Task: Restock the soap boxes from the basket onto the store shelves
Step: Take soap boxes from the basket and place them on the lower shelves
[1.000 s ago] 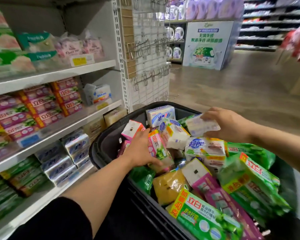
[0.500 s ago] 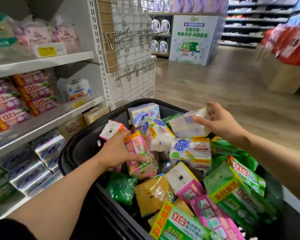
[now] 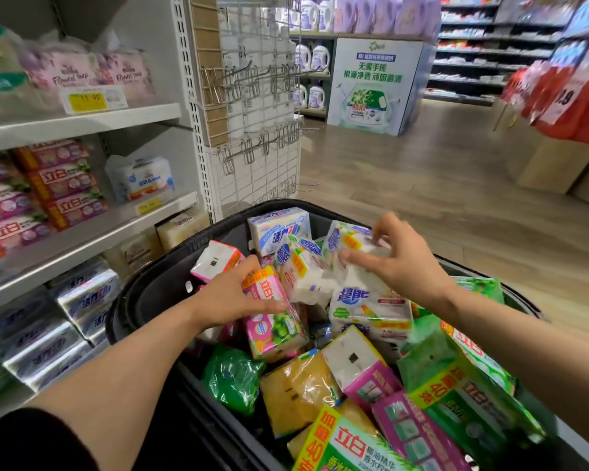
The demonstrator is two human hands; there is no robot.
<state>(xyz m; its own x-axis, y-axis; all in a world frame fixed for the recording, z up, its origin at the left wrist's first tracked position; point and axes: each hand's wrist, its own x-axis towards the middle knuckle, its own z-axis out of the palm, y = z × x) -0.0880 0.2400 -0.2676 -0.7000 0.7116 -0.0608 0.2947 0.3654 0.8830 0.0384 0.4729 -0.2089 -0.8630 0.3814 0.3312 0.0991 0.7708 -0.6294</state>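
1. "立白" is printed on the pink soap pack (image 3: 273,316) in the basket and on the red packs (image 3: 62,185) on the middle shelf.
2. "超能" is printed on a white pack (image 3: 369,309).
3. "11 90" is shown on a yellow price tag (image 3: 87,98).
4. "无需手搓" is displayed on the aisle sign (image 3: 371,86).
5. "加量40克" is marked on a green pack (image 3: 340,447).

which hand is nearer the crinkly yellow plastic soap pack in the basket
Left. The left hand grips a pink box just above-left of the crinkly yellow plastic soap pack; the right hand is farther up-right.
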